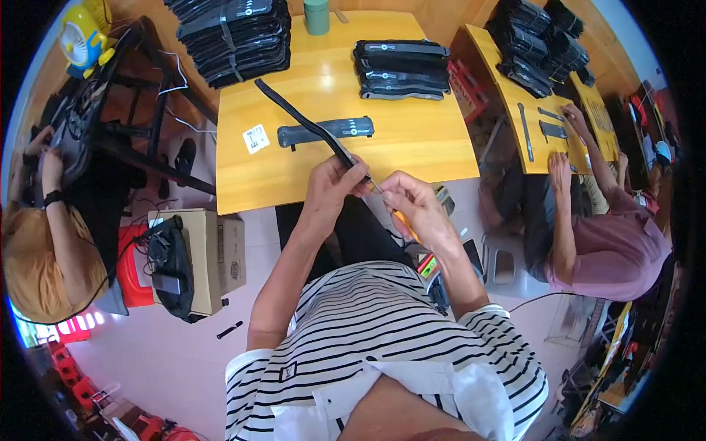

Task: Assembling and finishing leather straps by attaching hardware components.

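My left hand (329,192) pinches the near end of a long black fabric strap (294,112), which slants up and away to the left over the table. My right hand (425,213) is closed round a slim tool with an orange handle (405,224) and a thin metal shaft. The shaft's tip meets the strap end at my left fingertips; exactly how it sits there is hidden by the fingers. Under the raised strap, a wider dark grey band (357,128) lies flat on the yellow table (412,158). A white printed label (256,139) is left of it.
A tall stack of black straps (235,40) stands at the far left, a smaller stack (403,70) at the far right. Behind sits a green canister (317,16). Co-workers sit at the left and at a right-hand table (507,88). A cardboard box (232,253) stands left of me.
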The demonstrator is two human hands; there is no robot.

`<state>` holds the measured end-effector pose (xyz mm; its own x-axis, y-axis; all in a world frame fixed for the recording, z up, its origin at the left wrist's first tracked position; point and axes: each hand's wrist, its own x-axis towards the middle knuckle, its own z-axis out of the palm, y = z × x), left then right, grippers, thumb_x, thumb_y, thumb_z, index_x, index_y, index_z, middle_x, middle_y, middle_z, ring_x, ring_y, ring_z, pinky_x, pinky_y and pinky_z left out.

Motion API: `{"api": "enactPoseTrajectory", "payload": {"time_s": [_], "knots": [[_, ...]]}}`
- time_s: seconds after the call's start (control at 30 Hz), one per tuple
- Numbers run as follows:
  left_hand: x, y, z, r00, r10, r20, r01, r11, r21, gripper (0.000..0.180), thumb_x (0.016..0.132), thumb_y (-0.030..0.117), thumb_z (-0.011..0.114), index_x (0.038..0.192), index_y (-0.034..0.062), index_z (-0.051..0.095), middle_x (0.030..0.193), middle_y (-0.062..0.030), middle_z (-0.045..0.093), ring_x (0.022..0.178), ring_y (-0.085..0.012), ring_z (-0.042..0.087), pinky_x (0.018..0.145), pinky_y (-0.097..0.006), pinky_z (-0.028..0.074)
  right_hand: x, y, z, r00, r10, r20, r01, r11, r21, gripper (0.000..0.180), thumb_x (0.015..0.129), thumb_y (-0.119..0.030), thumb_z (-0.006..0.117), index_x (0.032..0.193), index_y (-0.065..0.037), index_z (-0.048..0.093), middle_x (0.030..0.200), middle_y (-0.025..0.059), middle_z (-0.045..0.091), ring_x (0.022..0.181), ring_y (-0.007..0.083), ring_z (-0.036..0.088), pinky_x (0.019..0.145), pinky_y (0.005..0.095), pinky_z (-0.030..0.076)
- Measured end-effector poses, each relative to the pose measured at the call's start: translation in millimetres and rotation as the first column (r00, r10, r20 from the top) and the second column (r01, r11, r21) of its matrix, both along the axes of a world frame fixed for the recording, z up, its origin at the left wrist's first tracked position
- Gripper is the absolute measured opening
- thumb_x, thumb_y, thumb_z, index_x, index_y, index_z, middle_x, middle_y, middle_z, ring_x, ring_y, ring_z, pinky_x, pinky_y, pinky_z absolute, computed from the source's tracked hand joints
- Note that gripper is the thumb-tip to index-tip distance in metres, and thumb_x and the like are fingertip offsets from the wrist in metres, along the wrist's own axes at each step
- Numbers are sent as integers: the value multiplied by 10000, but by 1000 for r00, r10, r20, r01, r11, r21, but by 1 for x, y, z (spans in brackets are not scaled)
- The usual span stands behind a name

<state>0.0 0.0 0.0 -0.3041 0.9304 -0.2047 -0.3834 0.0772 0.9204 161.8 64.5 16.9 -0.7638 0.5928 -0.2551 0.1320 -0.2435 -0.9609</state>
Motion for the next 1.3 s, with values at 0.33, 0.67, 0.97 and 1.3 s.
{"api": "enactPoseTrajectory", "payload": {"time_s": [0.33, 0.67, 0.97, 1.3], "knots": [[-2, 0, 2, 999, 10, -41, -8, 999, 35, 194, 852, 199, 580, 913, 15, 564, 740, -28, 581, 652, -98, 553, 604, -222, 443, -4, 7, 0, 993, -24, -118, -11, 959, -283, 79, 887, -104, 499, 919, -37, 524, 658, 17, 472, 344, 47, 366, 295, 174, 245], [-1, 2, -8, 998, 57, -13, -57, 998, 18, 173, 838, 181, 595, 893, 19, 575, 733, -22, 573, 628, -94, 546, 598, -220, 443, -15, -4, -6, 995, -64, 81, 23, 903, 429, 64, 885, -83, 485, 893, -28, 517, 609, 1, 450, 359, 38, 368, 316, 177, 254], [0, 3, -10, 998, 62, -18, -62, 998, 33, 183, 846, 194, 590, 907, 22, 578, 747, -27, 587, 644, -92, 562, 609, -221, 451, -14, -3, -4, 985, -141, -103, 119, 974, -192, 160, 876, -56, 480, 1036, -59, 483, 623, 4, 425, 351, 65, 392, 282, 194, 290], [-10, -1, -14, 998, -53, -31, 52, 998, -34, 204, 848, 212, 592, 924, 23, 573, 762, -27, 595, 639, -85, 559, 586, -208, 449, -13, 10, 2, 985, 173, 0, -172, 981, -87, 286, 875, -34, 417, 1151, -101, 446, 592, -9, 428, 375, 43, 372, 312, 181, 268]]}}
